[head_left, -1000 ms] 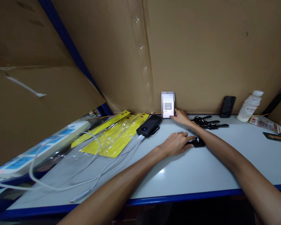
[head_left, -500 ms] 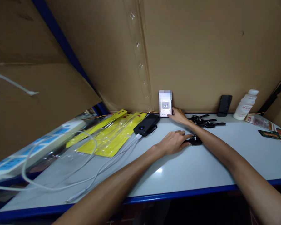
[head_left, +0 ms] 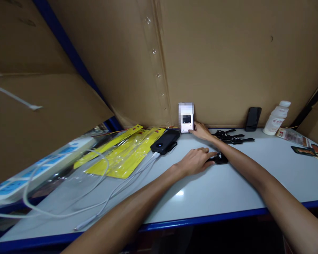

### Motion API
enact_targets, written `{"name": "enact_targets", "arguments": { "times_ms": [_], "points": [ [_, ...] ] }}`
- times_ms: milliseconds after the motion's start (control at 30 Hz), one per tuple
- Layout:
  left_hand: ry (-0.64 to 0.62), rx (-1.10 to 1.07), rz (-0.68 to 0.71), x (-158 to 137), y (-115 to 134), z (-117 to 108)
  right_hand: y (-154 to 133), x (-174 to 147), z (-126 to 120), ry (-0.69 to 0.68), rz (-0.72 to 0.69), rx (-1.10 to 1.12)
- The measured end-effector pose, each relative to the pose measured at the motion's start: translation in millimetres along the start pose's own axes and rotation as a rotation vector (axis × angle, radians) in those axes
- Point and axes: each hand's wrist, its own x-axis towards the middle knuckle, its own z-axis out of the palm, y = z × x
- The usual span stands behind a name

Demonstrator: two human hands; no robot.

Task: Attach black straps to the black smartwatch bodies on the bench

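Note:
A lit smartphone (head_left: 186, 121) leans upright against the cardboard wall, part of its screen blurred. My right hand (head_left: 202, 131) closes on its lower right edge, with one fingertip over the bottom of the screen. Nearer to me, my left hand (head_left: 196, 160) lies on the table, its thumb and index finger around the narrow end of a small flat black item (head_left: 221, 158) with silvery marks. What kind of item this is I cannot make out. Several similar black pieces with strap-like ends (head_left: 235, 138) lie behind my right forearm, partly hidden by it.
Left of my hands are a black power bank (head_left: 164, 141) with white cables (head_left: 127, 181), yellow-and-clear packaging (head_left: 132, 153) and a long power strip (head_left: 39, 169). To the right stand a dark phone (head_left: 253, 119) and a plastic bottle (head_left: 277, 118), near some flat packets (head_left: 304, 151).
The picture on the smartphone's screen has gone from a light one to a dark one. Both hands stay in place; the whole view has shifted very slightly.

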Motion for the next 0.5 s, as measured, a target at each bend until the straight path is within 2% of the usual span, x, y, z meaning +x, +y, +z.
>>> {"name": "enact_targets", "arguments": {
  "times_ms": [500],
  "points": [
    [-0.012,0.016,-0.011,-0.1,2.6,-2.4,2.7,0.7,1.4,-0.003,-0.014,-0.009]
  ]
}}
